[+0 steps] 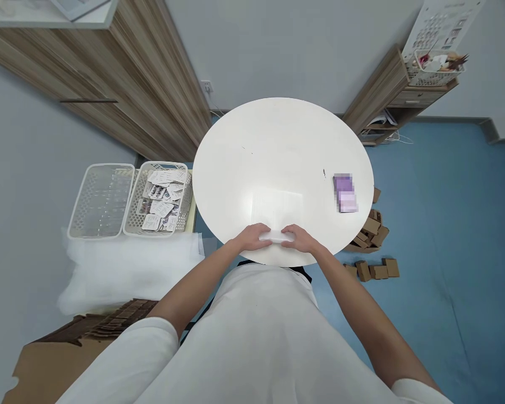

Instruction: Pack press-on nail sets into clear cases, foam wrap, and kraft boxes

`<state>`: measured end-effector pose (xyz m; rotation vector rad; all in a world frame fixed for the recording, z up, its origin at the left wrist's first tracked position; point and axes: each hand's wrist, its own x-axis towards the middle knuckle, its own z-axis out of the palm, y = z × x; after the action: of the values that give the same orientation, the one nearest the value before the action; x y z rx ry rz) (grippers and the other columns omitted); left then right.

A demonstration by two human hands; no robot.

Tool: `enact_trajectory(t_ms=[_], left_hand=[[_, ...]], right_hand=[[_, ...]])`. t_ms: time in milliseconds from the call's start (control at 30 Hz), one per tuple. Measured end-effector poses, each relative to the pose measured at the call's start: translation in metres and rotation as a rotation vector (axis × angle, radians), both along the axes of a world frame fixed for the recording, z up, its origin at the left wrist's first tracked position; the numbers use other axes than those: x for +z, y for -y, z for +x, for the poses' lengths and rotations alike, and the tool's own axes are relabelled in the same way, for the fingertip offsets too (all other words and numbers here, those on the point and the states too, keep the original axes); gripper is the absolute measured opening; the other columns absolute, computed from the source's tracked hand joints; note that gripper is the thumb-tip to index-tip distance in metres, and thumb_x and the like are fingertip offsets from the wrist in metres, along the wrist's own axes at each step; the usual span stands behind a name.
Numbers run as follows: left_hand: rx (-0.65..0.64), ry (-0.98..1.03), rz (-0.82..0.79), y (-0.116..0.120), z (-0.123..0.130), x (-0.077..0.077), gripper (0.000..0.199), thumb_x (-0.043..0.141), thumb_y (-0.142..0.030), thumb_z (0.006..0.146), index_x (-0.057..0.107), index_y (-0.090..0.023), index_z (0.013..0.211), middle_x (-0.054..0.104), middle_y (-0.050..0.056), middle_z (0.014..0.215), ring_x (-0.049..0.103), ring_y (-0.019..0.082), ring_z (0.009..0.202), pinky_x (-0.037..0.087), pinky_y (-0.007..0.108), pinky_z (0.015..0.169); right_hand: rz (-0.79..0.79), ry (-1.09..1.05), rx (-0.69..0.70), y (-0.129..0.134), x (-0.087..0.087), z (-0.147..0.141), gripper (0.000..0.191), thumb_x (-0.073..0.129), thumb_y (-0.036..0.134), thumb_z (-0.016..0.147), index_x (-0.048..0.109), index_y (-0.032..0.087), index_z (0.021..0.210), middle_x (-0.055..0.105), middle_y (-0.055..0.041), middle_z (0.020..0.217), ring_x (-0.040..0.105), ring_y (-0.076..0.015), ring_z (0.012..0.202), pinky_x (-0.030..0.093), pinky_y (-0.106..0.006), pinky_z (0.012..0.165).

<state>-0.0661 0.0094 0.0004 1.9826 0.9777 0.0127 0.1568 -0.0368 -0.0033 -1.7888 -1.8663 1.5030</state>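
A small white roll or bundle (276,237) lies at the near edge of the round white table (278,134). My left hand (255,237) grips its left end, thumb and fingers on either side. At the right end, my right hand (298,238) holds it in the same way. A thin, translucent sheet (276,206) seems to lie flat on the table just beyond the roll. Whether the sheet joins the roll cannot be made out. A purple and pink item (345,193), blurred, rests on the table's right side.
Left of the table stand a basket of printed cards (188,193) and a basket of clear packets (70,210). White foam sheets (134,266) and a large carton (54,365) are nearer. Small brown boxes (377,272) sit on the floor at right, near a wooden shelf (381,84).
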Motion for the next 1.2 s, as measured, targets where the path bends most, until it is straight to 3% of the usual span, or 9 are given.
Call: enact_trajectory(t_ms=[167, 300, 467, 667, 733, 800, 900, 1000, 1200], left_hand=[[0.231, 0.065, -0.063, -0.009, -0.012, 0.0, 0.039, 0.059, -0.047, 0.067, 0.06, -0.021, 0.097, 0.059, 0.006, 0.104, 0.054, 0.021, 0.094, 0.041, 0.031, 0.08], [0.429, 0.012, -0.056, -0.015, -0.019, -0.014, 0.028, 0.049, -0.045, 0.075, 0.058, -0.019, 0.074, 0.058, 0.003, 0.075, 0.054, 0.017, 0.069, 0.04, 0.028, 0.062], [0.511, -0.079, -0.024, -0.021, -0.018, -0.029, 0.03, 0.047, -0.04, 0.076, 0.044, -0.019, 0.055, 0.045, -0.001, 0.055, 0.043, 0.013, 0.053, 0.031, 0.026, 0.052], [0.545, -0.214, 0.035, -0.022, -0.014, -0.033, 0.017, 0.047, -0.031, 0.077, 0.047, -0.019, 0.065, 0.051, 0.001, 0.064, 0.048, 0.015, 0.06, 0.035, 0.026, 0.054], [0.589, -0.236, 0.111, -0.018, -0.012, -0.031, 0.011, 0.049, -0.027, 0.076, 0.052, -0.018, 0.082, 0.056, 0.005, 0.08, 0.053, 0.018, 0.073, 0.04, 0.029, 0.062], [0.613, -0.235, 0.251, -0.012, -0.008, -0.026, 0.029, 0.05, -0.025, 0.076, 0.047, -0.017, 0.104, 0.053, 0.01, 0.103, 0.051, 0.023, 0.093, 0.041, 0.033, 0.074], [0.41, -0.194, 0.412, 0.0, 0.005, -0.019, 0.046, 0.049, -0.026, 0.078, 0.037, -0.02, 0.122, 0.042, 0.012, 0.124, 0.039, 0.027, 0.114, 0.034, 0.039, 0.09], [0.146, -0.176, 0.433, 0.01, 0.021, -0.016, 0.048, 0.05, -0.028, 0.078, 0.037, -0.026, 0.124, 0.039, 0.009, 0.13, 0.034, 0.027, 0.119, 0.029, 0.043, 0.095], [0.062, -0.244, 0.443, 0.017, 0.031, -0.022, 0.055, 0.056, -0.028, 0.075, 0.037, -0.028, 0.126, 0.034, 0.01, 0.136, 0.033, 0.029, 0.12, 0.025, 0.046, 0.096]], right_hand=[[-0.021, -0.039, -0.206, -0.012, 0.004, 0.002, 0.037, 0.056, 0.05, 0.069, 0.059, 0.024, 0.096, 0.058, -0.0046, 0.106, 0.053, -0.0199, 0.096, 0.042, -0.033, 0.08], [0.038, 0.002, -0.331, -0.022, 0.005, -0.001, 0.032, 0.047, 0.05, 0.074, 0.059, 0.022, 0.084, 0.062, -0.0029, 0.088, 0.055, -0.0178, 0.078, 0.043, -0.031, 0.067], [0.098, 0.015, -0.445, -0.027, -0.007, 0.004, 0.026, 0.048, 0.042, 0.073, 0.057, 0.023, 0.087, 0.061, -0.0017, 0.088, 0.054, -0.0172, 0.079, 0.042, -0.03, 0.068], [0.097, 0.123, -0.542, -0.025, -0.026, 0.008, 0.026, 0.042, 0.037, 0.074, 0.054, 0.021, 0.09, 0.059, -0.0033, 0.082, 0.053, -0.0186, 0.074, 0.043, -0.032, 0.067], [0.158, 0.122, -0.603, -0.021, -0.03, 0.007, 0.032, 0.044, 0.037, 0.073, 0.052, 0.019, 0.099, 0.058, -0.0067, 0.093, 0.053, -0.0204, 0.083, 0.043, -0.035, 0.074], [0.231, 0.127, -0.673, -0.015, -0.033, 0.003, 0.04, 0.045, 0.036, 0.073, 0.048, 0.017, 0.108, 0.053, -0.0112, 0.108, 0.05, -0.0232, 0.098, 0.04, -0.038, 0.084], [0.227, 0.123, -0.736, -0.006, -0.034, -0.005, 0.05, 0.046, 0.036, 0.073, 0.041, 0.016, 0.119, 0.044, -0.0144, 0.121, 0.041, -0.0257, 0.114, 0.036, -0.041, 0.093], [0.121, 0.066, -0.754, -0.003, -0.032, -0.014, 0.058, 0.049, 0.036, 0.071, 0.035, 0.018, 0.124, 0.042, -0.0133, 0.125, 0.041, -0.0255, 0.116, 0.04, -0.04, 0.092], [-0.066, -0.127, -0.982, -0.013, -0.027, -0.014, 0.07, 0.064, 0.038, 0.06, 0.036, 0.019, 0.122, 0.051, -0.0147, 0.115, 0.055, -0.0257, 0.098, 0.048, -0.037, 0.077]])
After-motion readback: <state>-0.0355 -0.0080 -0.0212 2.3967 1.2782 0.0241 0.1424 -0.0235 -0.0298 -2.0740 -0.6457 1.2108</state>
